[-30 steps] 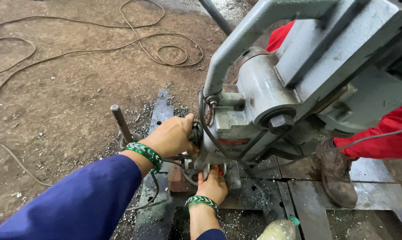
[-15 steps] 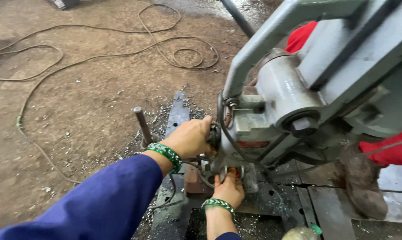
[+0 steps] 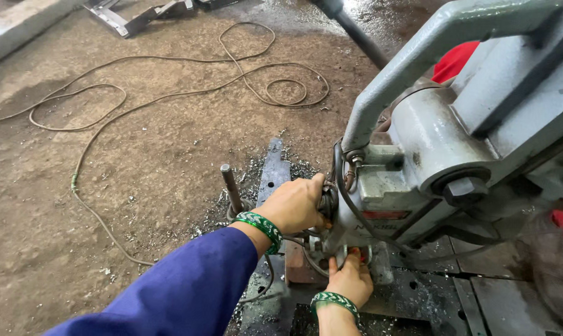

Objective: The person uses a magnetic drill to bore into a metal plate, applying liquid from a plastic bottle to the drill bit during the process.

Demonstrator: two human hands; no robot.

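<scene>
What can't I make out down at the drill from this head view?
- Bit and chuck: hidden behind the left hand and the grey drill body.
- Right hand fingers: tips tucked under the machine, grip unclear.
- Person in red: mostly blocked by the machine.

A long, loose blue cloth sleeve (image 3: 182,289) covers the left arm to the wrist. Each wrist wears a green beaded bangle with white pattern: left bangle (image 3: 261,225), right bangle (image 3: 333,300). Both hands are bare.
</scene>
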